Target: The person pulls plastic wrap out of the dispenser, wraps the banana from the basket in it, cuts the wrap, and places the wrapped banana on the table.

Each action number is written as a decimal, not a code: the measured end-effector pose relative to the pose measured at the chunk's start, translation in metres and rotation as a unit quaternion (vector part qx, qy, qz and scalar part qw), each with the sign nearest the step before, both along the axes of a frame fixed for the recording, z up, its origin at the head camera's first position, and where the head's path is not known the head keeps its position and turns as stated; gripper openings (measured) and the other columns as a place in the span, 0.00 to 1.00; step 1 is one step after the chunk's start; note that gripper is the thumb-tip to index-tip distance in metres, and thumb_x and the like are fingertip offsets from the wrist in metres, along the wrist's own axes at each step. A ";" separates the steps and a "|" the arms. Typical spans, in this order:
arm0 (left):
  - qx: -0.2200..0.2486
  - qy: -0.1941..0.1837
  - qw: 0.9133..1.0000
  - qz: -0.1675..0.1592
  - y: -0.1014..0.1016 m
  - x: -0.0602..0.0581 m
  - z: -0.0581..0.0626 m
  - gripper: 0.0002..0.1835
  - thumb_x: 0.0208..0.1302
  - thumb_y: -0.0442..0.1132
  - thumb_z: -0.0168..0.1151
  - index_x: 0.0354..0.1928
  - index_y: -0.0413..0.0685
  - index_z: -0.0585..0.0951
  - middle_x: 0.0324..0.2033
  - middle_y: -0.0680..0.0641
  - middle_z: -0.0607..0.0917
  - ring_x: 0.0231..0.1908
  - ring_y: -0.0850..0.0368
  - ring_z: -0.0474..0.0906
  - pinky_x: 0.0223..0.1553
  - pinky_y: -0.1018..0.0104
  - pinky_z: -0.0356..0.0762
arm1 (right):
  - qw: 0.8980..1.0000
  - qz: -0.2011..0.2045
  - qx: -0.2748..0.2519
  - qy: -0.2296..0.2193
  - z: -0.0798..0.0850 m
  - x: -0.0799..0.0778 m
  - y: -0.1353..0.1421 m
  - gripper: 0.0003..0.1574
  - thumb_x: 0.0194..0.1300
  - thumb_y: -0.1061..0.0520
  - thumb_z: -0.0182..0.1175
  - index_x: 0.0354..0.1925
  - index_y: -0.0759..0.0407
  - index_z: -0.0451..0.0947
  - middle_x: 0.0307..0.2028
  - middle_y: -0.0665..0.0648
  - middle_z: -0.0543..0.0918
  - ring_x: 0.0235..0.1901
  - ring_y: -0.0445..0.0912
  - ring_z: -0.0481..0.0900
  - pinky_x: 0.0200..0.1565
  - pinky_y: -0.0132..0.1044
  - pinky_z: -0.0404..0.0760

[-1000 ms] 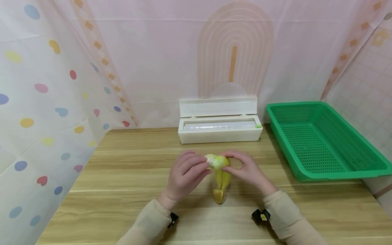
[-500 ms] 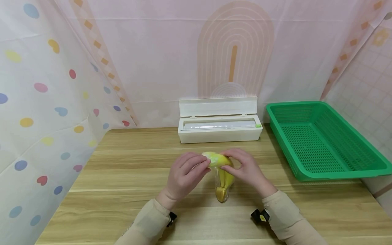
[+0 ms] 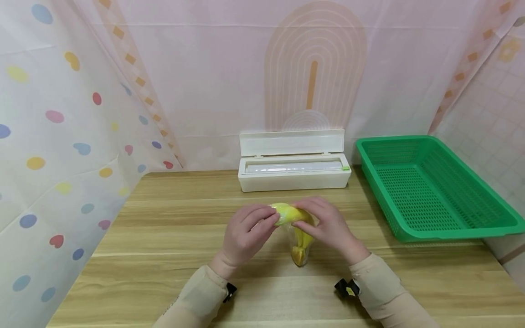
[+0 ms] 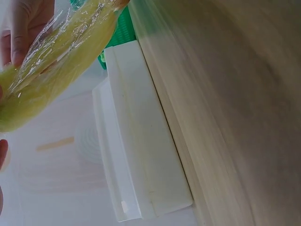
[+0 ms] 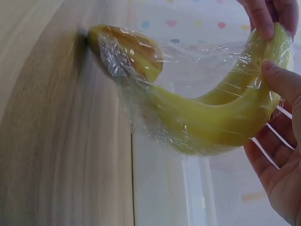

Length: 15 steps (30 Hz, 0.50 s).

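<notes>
A small bunch of yellow bananas (image 3: 287,214), wrapped in clear plastic film, is held up between both hands over the table. My left hand (image 3: 248,237) pinches the tips at the left end. The thumb and fingers of my right hand (image 3: 328,225) grip the bunch around its curved upper part. In the right wrist view the wrapped bananas (image 5: 202,117) hang with the brownish stem end low, close to the wood, and crinkled film gathers around it. Shiny film also covers the bananas (image 4: 70,56) in the left wrist view.
Behind the hands stands a white film dispenser box (image 3: 293,182), lid up, a clear roll inside. To the right is a green perforated basket (image 3: 459,234). The wooden table (image 3: 164,255) backs onto a patterned curtain (image 3: 197,82).
The bananas have turned so that their tips point left into my left hand. The stem end has shifted slightly right and away from me. Both hands keep their hold.
</notes>
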State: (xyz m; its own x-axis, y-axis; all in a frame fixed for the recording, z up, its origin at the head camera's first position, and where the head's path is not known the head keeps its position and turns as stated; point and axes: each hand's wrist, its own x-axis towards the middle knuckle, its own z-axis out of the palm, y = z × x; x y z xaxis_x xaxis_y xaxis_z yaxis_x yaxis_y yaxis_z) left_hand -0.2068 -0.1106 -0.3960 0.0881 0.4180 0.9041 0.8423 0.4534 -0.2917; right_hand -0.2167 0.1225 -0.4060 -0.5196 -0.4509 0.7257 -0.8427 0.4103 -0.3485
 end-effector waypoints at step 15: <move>0.011 -0.055 0.998 0.008 -0.008 -0.007 -0.014 0.06 0.68 0.33 0.60 0.39 0.37 0.84 0.37 0.41 0.83 0.35 0.47 0.82 0.37 0.59 0.84 | 0.943 -0.076 0.053 -0.318 -0.007 0.005 0.019 0.44 0.59 0.51 0.72 0.66 0.69 0.65 0.52 0.65 0.80 0.50 0.56 0.80 0.53 0.50 0.80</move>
